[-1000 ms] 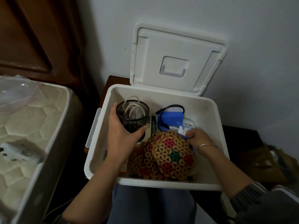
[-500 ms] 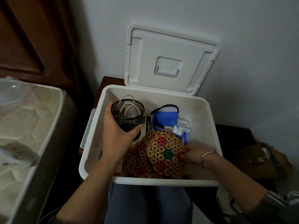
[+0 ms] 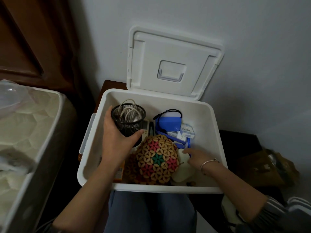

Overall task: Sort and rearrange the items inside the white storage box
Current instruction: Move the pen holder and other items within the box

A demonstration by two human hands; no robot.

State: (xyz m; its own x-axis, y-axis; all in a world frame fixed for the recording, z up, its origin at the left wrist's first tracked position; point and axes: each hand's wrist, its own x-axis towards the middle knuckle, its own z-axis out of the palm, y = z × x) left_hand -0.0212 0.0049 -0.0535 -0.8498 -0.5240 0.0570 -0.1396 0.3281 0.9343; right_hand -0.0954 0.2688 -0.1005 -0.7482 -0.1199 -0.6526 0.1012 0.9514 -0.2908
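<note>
A mattress (image 3: 25, 132) is noted at the left edge. The white storage box (image 3: 214, 132) is set on a dark wooden stand against the wall, just ahead of the person's knees, and its lid (image 3: 173, 61) is propped upright behind it. A patterned beaded ball (image 3: 157, 158) is found at the near middle of the box. A black mesh cup (image 3: 128, 118), upright at the back left with a white cable (image 3: 127, 109) coiled inside, is gripped by the left hand (image 3: 116, 137), fingers curled behind it and thumb in front. A blue case (image 3: 169, 122) is lodged at the back middle, with small white cartons (image 3: 186, 132) beside it. A white pouch (image 3: 182, 170) is touched by the right hand (image 3: 196, 157); the forefinger is extended, but whether the rest grip cannot be told
</note>
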